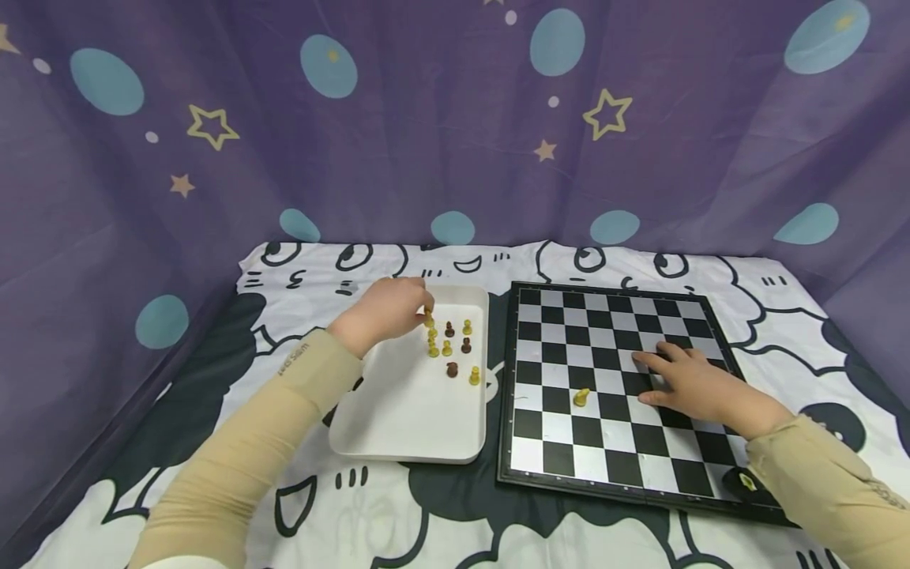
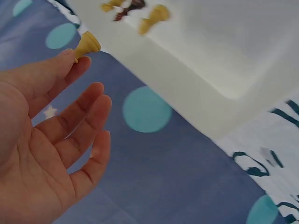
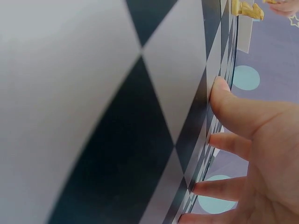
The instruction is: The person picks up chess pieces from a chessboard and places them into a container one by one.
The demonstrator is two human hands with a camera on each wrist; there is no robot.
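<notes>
My left hand (image 1: 389,310) pinches a yellow chess piece (image 2: 87,45) between thumb and index finger, above the far part of the white tray (image 1: 398,431). Its other fingers are loosely bent in the left wrist view. Inside the tray stand several yellow and brown chess pieces, among them a brown piece (image 1: 452,370) and a yellow pawn (image 1: 475,376). My right hand (image 1: 700,387) rests on the right half of the chessboard (image 1: 557,427), fingers spread and fingertips touching the squares. A yellow knight (image 1: 581,397) stands on the board's left half, away from the right hand.
By the near right corner of the board lies a small dark oval thing (image 1: 742,484) with a yellow spot, partly behind the right sleeve. Tray and board sit side by side on a patterned black-and-white cloth (image 1: 355,514). A purple curtain (image 1: 455,142) hangs behind.
</notes>
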